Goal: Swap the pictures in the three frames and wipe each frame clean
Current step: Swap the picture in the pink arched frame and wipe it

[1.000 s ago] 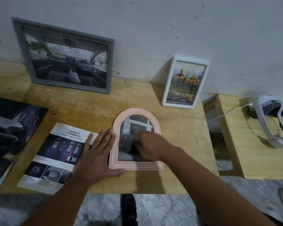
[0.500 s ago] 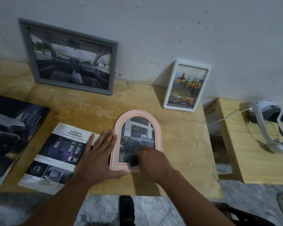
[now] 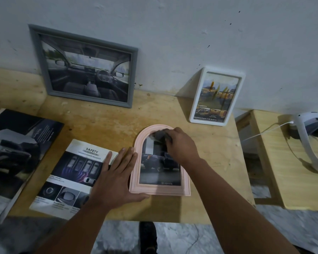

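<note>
**A:** What are the hands doing?

**B:** The right hand (image 3: 180,143) has its fingers curled round a small dark cloth (image 3: 159,135), bunched and pressed onto the glass at the arched top of the pink frame (image 3: 136,173). The left hand (image 3: 116,178) lies flat with straight fingers, partly on the safety brochure (image 3: 75,173), its thumb side against the frame's left edge and lower corner, holding it in place.

**B:** The pink frame itself lies face up on the wooden table (image 3: 108,123), near the front edge, just right of the brochure.

**A:** So how far along is the job?

**B:** Late, I'd judge, though I can't be sure. The pink frame carries a picture of a dark truck and is under the cloth now. The grey frame (image 3: 84,65) and the white frame (image 3: 218,97) stand propped against the wall, well apart from the hands, each with a picture in it. Whether those two are swapped or wiped, the view doesn't tell.

**A:** And where's the cloth on the frame?

**B:** Under the fingertips at the top of the arch; the glass below it, down to the bottom rail, lies uncovered between the two hands.
</note>
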